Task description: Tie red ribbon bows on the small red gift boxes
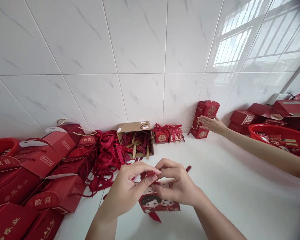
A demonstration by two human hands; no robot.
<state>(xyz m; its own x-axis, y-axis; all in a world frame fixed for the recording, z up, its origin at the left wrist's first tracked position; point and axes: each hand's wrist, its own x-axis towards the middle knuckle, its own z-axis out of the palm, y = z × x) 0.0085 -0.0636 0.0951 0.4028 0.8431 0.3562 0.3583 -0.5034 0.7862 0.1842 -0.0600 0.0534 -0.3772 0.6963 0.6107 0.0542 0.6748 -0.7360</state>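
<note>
My left hand [135, 186] and my right hand [175, 183] meet over a small red gift box [160, 204] printed with two cartoon figures. Both hands are closed, pinching a dark red ribbon [150, 174] at the top of the box. One ribbon end sticks out past my right hand, and another hangs below the box's front edge. My fingers hide most of the box top, so whether the ribbon is knotted there cannot be seen.
Red gift boxes [47, 156] crowd the left side beside a heap of red ribbons [110, 151]. A cardboard box [133, 128] and two ribboned boxes [168, 134] stand by the wall. At right, a co-worker's hand [212, 124] touches stacked boxes [205, 108] near a red basin [255, 131].
</note>
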